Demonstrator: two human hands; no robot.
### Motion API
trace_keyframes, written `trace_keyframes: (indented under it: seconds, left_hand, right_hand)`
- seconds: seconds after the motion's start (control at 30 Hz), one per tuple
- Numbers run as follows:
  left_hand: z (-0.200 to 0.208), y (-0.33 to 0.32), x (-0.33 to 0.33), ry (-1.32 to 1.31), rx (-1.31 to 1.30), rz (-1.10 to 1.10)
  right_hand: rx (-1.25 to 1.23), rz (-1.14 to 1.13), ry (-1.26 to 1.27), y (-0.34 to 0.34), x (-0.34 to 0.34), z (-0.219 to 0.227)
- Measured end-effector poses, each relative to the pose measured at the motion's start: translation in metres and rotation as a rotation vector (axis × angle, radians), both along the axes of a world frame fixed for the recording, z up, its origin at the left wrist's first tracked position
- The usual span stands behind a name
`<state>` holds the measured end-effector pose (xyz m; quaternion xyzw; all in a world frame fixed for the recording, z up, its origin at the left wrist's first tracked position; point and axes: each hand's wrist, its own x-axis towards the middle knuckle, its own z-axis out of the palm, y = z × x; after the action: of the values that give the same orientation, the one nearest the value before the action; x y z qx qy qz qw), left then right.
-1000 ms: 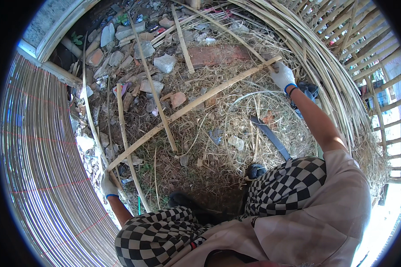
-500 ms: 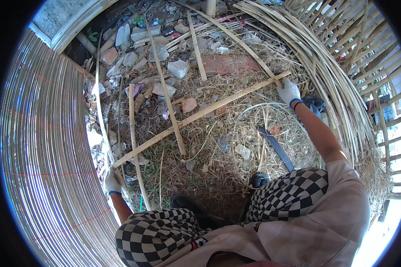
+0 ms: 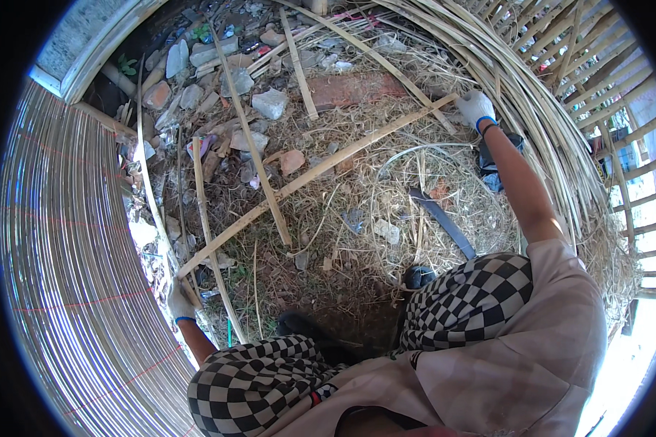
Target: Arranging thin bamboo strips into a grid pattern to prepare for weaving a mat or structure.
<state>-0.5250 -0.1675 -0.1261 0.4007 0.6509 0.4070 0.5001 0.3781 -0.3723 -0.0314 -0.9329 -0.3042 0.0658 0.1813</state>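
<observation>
A long split bamboo strip lies slantwise across several other strips on the ground. My left hand, in a white glove with a blue cuff, is closed around bamboo near this strip's lower left end. At the upper right end, my gloved right hand has its fingers curled beside the tip; what is in them, if anything, is hidden. A diagonal bamboo strip passes under that end, its tip lying free just below my right hand. Another crossing strip meets the long one near its middle.
A dark curved blade lies on dry grass near my right knee. Stones and a reddish slab are at the back. Bundled bamboo strips curve along the right, before a slatted fence. A slatted bamboo screen stands left.
My right hand has left the diagonal strip's tip and moved up and outward to the long strip's end. My left hand stays at the lower left end. The whole view has shifted slightly.
</observation>
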Motion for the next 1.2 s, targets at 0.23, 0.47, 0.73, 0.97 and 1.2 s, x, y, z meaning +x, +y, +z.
trace_keyframes:
  seconds: [0.23,0.47,0.73,0.97,1.2]
  left_hand:
    - [-0.003,0.002,0.012,-0.091,0.025,0.042]
    - [-0.001,0.003,0.011,0.135,0.020,-0.029]
    - [-0.010,0.000,-0.011,0.097,0.026,0.001]
    - [-0.020,0.003,0.003,0.140,0.023,0.018]
    - [-0.004,-0.003,-0.005,0.063,0.027,0.037]
  right_hand:
    - [-0.127,0.077,-0.120,0.005,0.002,-0.020]
    - [-0.033,0.030,-0.183,0.005,0.000,-0.033]
    - [-0.038,-0.006,-0.225,0.022,-0.026,-0.025]
    - [-0.075,-0.078,-0.314,0.002,-0.017,-0.043]
    - [-0.133,0.038,-0.411,0.012,-0.013,-0.031]
